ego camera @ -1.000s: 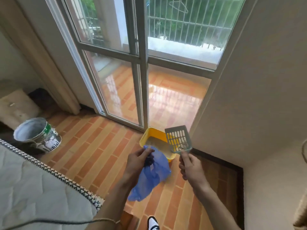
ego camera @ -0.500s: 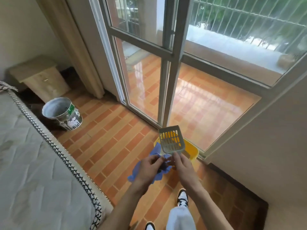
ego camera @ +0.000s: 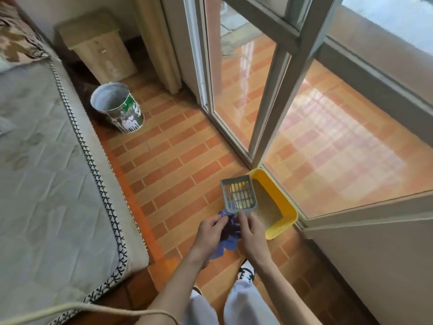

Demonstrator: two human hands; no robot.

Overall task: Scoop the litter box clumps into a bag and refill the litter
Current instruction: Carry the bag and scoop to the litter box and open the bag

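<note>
Head view: slotted grey scoop (ego camera: 239, 194) above crumpled blue bag (ego camera: 230, 233).

Litter box (ego camera: 284, 202): yellow plastic, smooth, slight sheen; grainy matt tan litter inside. Scoop (ego camera: 239, 195) just left of the box: grey-green slotted plastic, matt. Bag (ego camera: 230, 233) below the scoop: thin blue plastic film, crumpled. Floor (ego camera: 168, 160) left of the box: orange brick-pattern tile, semi-gloss; beyond the glass door (ego camera: 234, 90) it looks glossy, reflective. Door frame: pale painted metal. Bucket (ego camera: 118, 106) far left of the box: metal, paint-spattered. Mattress (ego camera: 46, 172) beside it: quilted cloth, matt. Cabinet (ego camera: 100, 50) behind the bucket: pale wood, matt.
</note>
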